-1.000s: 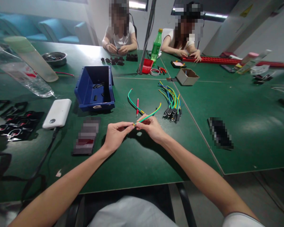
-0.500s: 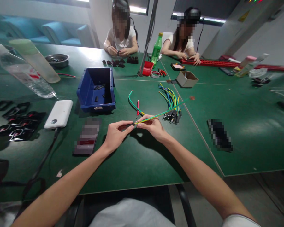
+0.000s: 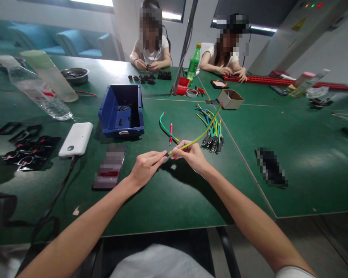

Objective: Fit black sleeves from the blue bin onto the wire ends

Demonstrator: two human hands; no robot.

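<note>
My left hand [image 3: 145, 168] pinches a small black sleeve [image 3: 166, 154] between thumb and fingers; most of it is hidden. My right hand [image 3: 193, 157] is closed on a yellow-green wire [image 3: 204, 133] near its lower end, which meets the sleeve; whether it is inside I cannot tell. The wire's free end rises to the upper right. Just beyond my hands lie another green wire [image 3: 164, 125] and a slim red tool [image 3: 171, 134]. To their right is a bundle of similar wires [image 3: 211, 125] with black-sleeved ring terminals [image 3: 213, 144].
A blue bin [image 3: 139, 129] with small black parts stands front left. Near it lie a phone [image 3: 111, 168], a white power bank [image 3: 76, 139] and bottles [image 3: 40, 90]. Across the table, two people work near a metal pole [image 3: 185, 46], a green bottle [image 3: 193, 63] and a small box [image 3: 231, 99].
The held wire has swung up, its free end now higher and further left, near the small box. Both hands stay close together. The whole view has shifted slightly.
</note>
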